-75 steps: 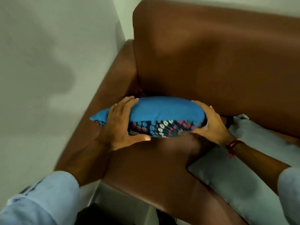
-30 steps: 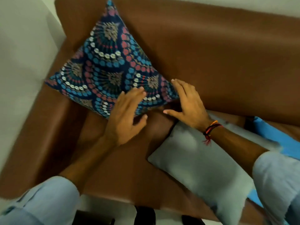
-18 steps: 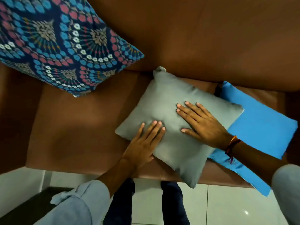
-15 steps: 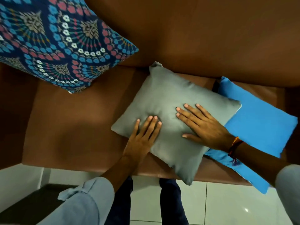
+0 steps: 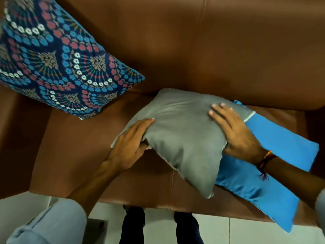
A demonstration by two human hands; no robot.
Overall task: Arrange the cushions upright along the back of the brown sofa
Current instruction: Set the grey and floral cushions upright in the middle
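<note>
A grey cushion (image 5: 182,138) sits in the middle of the brown sofa seat (image 5: 73,155), its near edge raised off the leather. My left hand (image 5: 130,145) grips its left edge with fingers tucked under. My right hand (image 5: 235,134) holds its right side, fingers spread on top. A patterned blue, red and white cushion (image 5: 52,59) stands propped on a corner against the sofa back (image 5: 211,46) at the left. A plain blue cushion (image 5: 274,164) lies flat on the seat at the right, partly under the grey one.
The left armrest (image 5: 10,138) rises beside the patterned cushion. White floor tiles (image 5: 246,231) and my legs show below the sofa's front edge.
Both hands slid from flat on top of the grey cushion out to its sides and took hold. The cushion's near edge has lifted off the seat.
</note>
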